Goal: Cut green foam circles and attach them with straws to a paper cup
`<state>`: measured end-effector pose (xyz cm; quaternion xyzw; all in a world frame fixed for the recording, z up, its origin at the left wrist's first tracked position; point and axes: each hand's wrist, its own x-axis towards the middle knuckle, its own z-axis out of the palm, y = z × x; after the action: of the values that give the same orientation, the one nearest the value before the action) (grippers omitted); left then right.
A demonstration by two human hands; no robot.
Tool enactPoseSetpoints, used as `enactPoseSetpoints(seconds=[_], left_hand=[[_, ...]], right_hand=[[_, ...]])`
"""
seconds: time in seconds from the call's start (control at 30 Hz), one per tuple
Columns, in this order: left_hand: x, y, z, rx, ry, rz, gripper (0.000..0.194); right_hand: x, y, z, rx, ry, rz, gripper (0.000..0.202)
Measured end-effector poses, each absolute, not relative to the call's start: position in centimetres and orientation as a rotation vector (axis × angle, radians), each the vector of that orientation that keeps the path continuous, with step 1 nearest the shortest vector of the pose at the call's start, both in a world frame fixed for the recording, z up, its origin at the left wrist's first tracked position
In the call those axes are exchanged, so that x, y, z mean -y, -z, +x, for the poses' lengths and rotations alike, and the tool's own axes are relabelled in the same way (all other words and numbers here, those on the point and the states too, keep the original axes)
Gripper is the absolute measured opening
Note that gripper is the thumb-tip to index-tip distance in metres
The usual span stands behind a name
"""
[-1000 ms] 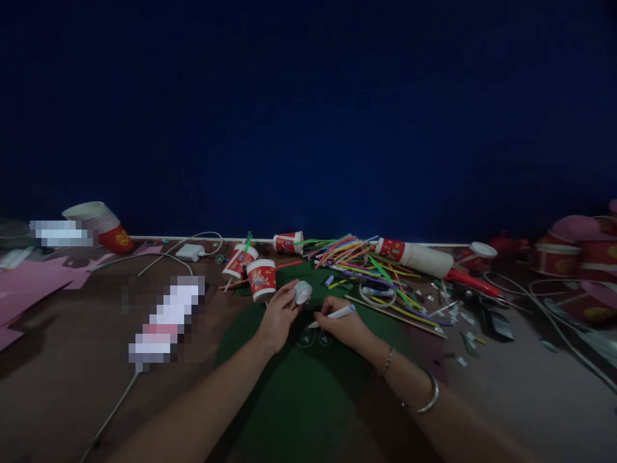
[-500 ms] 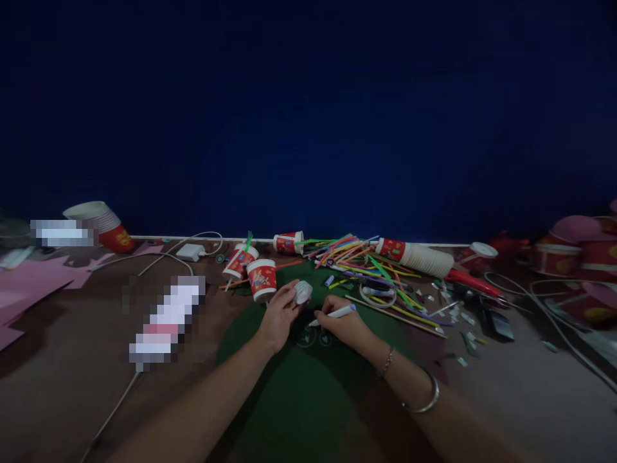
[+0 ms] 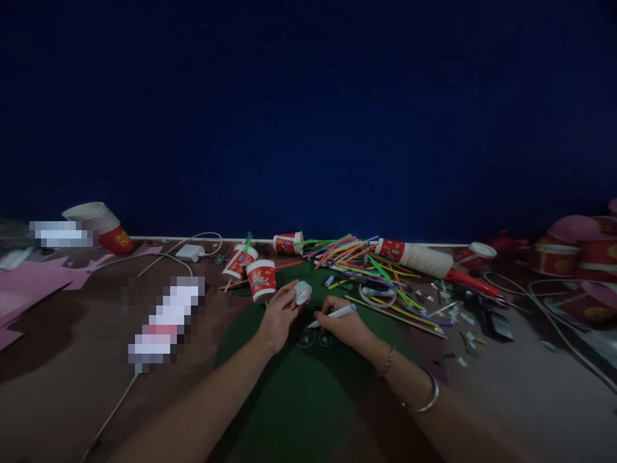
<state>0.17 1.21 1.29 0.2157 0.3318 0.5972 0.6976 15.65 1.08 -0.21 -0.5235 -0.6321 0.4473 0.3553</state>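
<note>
My left hand holds up a small round whitish thing between its fingers; its kind I cannot make out. My right hand is closed around a white marker with a purplish end. The marker's tip points down at a dark green round sheet, close to a pale drawn circle with a small figure inside. Beside that is a smaller drawn circle. A purple marker cap lies just beyond my hands.
Red paper cups, one of them near my left hand, stand or lie along the back. Colourful straws spread beside a stacked cup row. Scissors with red handles, paper scraps and cables lie right. A phone-like blurred thing lies left.
Almost nothing differs. Both hands keep their places, and the marker tip stays by the drawn circle.
</note>
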Motion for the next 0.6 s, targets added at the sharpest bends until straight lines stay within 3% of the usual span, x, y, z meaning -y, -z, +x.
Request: enactPoseSetpoints(seconds=[0.6], left_hand=[[-1.21, -1.33, 0.21, -0.754, -1.339, 0.487, 0.018]], right_hand=[[-0.75, -0.47, 15.54, 1.664, -1.148, -1.371, 0.016]])
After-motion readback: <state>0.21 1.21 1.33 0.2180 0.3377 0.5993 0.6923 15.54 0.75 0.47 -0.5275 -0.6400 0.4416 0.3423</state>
